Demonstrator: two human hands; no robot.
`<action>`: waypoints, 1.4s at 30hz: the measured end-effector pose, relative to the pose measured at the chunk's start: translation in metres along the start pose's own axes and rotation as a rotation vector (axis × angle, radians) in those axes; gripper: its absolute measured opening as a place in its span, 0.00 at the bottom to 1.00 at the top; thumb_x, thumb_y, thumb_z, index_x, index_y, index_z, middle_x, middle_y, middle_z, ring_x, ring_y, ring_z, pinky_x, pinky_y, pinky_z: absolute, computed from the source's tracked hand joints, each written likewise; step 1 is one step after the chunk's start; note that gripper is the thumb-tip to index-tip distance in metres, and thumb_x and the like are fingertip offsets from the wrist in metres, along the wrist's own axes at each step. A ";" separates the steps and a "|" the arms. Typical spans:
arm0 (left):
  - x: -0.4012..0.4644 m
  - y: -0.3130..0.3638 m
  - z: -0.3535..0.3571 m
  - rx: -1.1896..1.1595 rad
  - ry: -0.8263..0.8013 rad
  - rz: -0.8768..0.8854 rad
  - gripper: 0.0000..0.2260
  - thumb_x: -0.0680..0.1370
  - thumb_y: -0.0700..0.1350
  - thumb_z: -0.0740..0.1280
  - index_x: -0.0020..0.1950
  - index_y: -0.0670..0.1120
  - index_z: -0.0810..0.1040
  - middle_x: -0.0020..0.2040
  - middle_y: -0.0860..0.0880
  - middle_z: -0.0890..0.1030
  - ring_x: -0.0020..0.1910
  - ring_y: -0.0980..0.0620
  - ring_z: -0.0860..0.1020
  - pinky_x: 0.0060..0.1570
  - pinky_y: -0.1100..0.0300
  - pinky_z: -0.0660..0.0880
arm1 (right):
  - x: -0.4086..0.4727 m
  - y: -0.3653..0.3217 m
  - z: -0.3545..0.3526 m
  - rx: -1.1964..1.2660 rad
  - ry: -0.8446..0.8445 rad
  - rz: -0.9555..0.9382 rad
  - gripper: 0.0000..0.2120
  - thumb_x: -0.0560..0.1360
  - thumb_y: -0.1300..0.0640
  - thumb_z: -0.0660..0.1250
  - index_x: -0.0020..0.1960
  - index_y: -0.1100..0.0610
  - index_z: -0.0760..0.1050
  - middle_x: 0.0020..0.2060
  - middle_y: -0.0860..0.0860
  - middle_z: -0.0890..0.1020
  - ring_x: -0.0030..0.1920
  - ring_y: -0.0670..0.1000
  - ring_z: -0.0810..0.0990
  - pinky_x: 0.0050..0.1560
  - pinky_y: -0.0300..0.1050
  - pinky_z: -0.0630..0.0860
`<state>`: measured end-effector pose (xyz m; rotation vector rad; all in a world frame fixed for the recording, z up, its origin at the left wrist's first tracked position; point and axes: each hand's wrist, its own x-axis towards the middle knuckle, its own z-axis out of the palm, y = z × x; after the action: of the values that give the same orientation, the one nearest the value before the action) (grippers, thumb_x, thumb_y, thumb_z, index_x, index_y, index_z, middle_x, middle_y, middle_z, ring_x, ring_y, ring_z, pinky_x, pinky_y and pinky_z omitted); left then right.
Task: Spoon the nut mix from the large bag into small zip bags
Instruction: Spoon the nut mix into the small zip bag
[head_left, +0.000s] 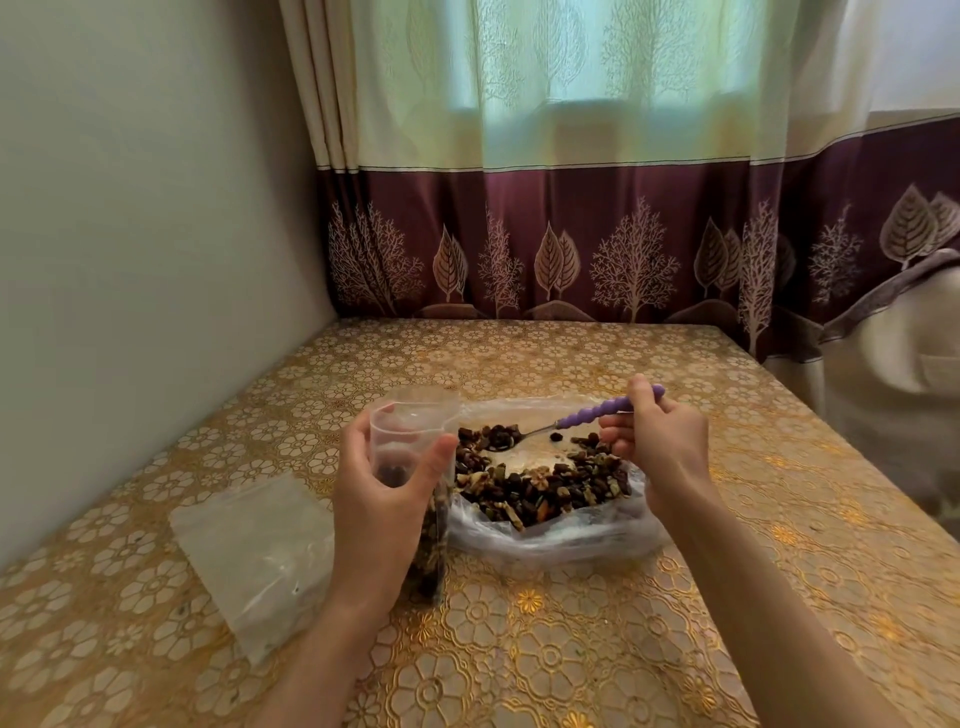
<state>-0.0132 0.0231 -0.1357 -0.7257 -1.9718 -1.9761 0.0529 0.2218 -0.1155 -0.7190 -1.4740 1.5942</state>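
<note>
Gold tablecloth, spare zip bags left, left fingers gripping small bag, right clamping spoon

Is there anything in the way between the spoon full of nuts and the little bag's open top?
Nothing visible blocks it. The spoon, held by the right hand, hangs over the large bag just right of the small zip bag. The left hand holds that bag upright, mouth open.

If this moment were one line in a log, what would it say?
left hand: holds small zip bag open | right hand: spoon loaded over large bag
</note>
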 end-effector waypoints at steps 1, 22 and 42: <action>0.000 0.000 0.000 0.003 -0.002 -0.005 0.35 0.64 0.61 0.69 0.67 0.47 0.67 0.40 0.68 0.79 0.43 0.67 0.78 0.57 0.49 0.74 | -0.001 -0.003 0.001 0.028 -0.004 -0.010 0.19 0.80 0.53 0.59 0.36 0.61 0.76 0.25 0.52 0.79 0.25 0.46 0.76 0.25 0.34 0.71; -0.001 -0.002 0.000 -0.072 -0.035 -0.059 0.31 0.63 0.60 0.70 0.61 0.47 0.70 0.43 0.52 0.81 0.40 0.63 0.79 0.37 0.75 0.72 | -0.053 -0.055 0.027 0.196 -0.339 -0.423 0.17 0.80 0.57 0.58 0.37 0.61 0.77 0.28 0.51 0.82 0.28 0.48 0.77 0.27 0.37 0.73; 0.006 -0.004 -0.008 -0.038 0.124 0.029 0.25 0.68 0.54 0.71 0.60 0.43 0.72 0.47 0.52 0.79 0.42 0.68 0.78 0.37 0.78 0.71 | -0.017 -0.003 0.014 -0.180 -0.054 -0.309 0.16 0.80 0.55 0.61 0.34 0.57 0.76 0.23 0.44 0.80 0.24 0.42 0.78 0.25 0.31 0.72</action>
<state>-0.0216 0.0162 -0.1352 -0.6210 -1.8474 -1.9963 0.0503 0.2001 -0.1129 -0.5197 -1.6928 1.2666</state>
